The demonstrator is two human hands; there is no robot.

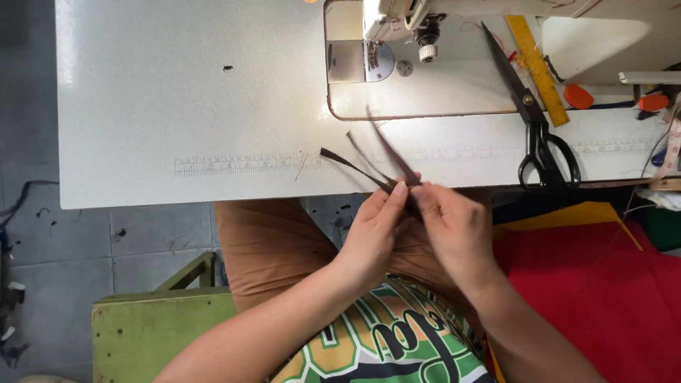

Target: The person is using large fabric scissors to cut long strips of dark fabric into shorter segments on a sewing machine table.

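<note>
— What did you see, from big to small?

— I saw one white sewing table (pixel 191 106), one sewing machine (pixel 397 28), one pair of black scissors (pixel 535 120) and one yellow ruler (pixel 537 67).

— And the hands?

— My left hand (pixel 372 230) and right hand (pixel 454 227) were pinching three thin dark strips (pixel 369 167) at the near table edge. I judged a firm pinch at the crossing point kept them aligned.

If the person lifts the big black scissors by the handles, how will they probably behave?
The black scissors look long and all metal, so probably stiff and rather heavy. They lie closed and flat on the white table, so unlikely to roll. Their handles overhang the table's near edge; a push might tip them off.
</note>
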